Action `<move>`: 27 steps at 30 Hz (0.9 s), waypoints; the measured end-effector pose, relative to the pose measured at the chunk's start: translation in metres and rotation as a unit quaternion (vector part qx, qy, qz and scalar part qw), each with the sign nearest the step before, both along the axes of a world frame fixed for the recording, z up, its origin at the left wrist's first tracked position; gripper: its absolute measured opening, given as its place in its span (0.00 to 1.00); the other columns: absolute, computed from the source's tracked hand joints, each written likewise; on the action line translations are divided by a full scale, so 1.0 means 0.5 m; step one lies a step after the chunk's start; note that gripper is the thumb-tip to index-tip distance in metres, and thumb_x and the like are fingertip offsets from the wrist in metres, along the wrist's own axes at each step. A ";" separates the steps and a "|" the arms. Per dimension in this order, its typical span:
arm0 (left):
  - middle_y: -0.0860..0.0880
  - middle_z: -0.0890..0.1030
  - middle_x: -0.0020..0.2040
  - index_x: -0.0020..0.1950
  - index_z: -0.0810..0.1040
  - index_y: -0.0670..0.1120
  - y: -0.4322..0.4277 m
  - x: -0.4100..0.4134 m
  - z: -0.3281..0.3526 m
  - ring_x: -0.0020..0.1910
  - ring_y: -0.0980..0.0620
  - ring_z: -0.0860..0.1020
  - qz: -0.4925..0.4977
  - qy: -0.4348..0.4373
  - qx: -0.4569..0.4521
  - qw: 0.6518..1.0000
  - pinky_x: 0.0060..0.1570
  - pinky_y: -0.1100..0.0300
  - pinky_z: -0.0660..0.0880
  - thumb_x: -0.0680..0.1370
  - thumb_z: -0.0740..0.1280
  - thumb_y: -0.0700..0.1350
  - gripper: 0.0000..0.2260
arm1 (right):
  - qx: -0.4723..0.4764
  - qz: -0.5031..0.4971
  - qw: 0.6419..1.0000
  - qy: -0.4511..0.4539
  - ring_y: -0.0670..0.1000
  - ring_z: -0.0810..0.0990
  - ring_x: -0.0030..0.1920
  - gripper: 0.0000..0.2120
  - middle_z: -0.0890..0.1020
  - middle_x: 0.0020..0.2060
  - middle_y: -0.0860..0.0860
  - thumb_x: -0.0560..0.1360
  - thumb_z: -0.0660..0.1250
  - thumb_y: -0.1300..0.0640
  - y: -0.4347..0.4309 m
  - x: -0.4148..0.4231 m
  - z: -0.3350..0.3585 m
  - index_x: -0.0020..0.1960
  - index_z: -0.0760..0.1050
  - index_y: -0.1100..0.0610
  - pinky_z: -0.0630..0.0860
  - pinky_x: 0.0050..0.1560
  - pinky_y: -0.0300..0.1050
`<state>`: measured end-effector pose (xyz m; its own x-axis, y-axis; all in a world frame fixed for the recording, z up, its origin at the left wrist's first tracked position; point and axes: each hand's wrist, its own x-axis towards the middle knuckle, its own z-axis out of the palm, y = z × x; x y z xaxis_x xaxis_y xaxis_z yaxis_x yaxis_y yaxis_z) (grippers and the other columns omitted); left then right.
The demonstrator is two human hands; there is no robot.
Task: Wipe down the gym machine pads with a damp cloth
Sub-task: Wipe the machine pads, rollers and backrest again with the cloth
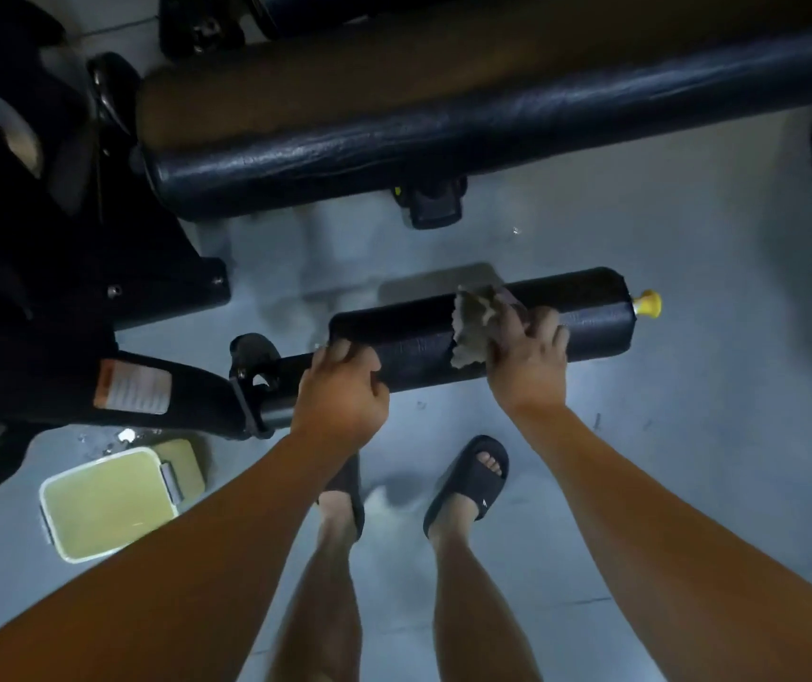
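Mid-wipe: the right hand (529,359) presses a bunched cloth (480,327) onto the roller pad (423,347) while the left hand (342,393) grips its near end; next, seemingly, a stroke toward the yellow cap (650,303).

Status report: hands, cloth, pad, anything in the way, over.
Left hand grips pad at its left end. Right hand presses cloth on pad's middle. Tub on floor at left, apart from pad.

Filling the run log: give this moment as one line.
step: wiping pad | left hand: grips pad end | right hand: holds cloth on pad
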<state>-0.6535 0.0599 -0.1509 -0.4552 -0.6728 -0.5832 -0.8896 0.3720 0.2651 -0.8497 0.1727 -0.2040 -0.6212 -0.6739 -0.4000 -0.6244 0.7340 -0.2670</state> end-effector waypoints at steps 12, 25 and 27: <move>0.49 0.44 0.84 0.84 0.44 0.54 -0.057 0.033 -0.164 0.82 0.47 0.42 -0.072 -0.050 0.075 0.993 0.80 0.50 0.54 0.79 0.71 0.53 0.43 | -0.152 -0.024 0.987 -0.055 0.60 0.82 0.50 0.31 0.73 0.64 0.57 0.78 0.66 0.64 -0.039 0.134 -0.125 0.78 0.63 0.54 0.83 0.51 0.58; 0.50 0.42 0.84 0.84 0.40 0.54 -0.092 0.025 -0.179 0.82 0.48 0.41 -0.109 -0.061 0.098 0.987 0.81 0.50 0.50 0.78 0.71 0.56 0.47 | -0.135 -0.185 0.972 -0.058 0.63 0.79 0.60 0.32 0.72 0.68 0.61 0.80 0.63 0.65 -0.025 0.078 -0.085 0.81 0.55 0.62 0.76 0.61 0.55; 0.50 0.44 0.84 0.84 0.42 0.54 -0.105 0.026 -0.190 0.82 0.47 0.42 -0.106 -0.054 0.099 0.988 0.80 0.50 0.51 0.79 0.71 0.53 0.44 | -0.133 -0.097 0.984 -0.070 0.64 0.80 0.55 0.29 0.74 0.64 0.61 0.78 0.63 0.67 -0.058 0.149 -0.099 0.77 0.62 0.64 0.79 0.55 0.56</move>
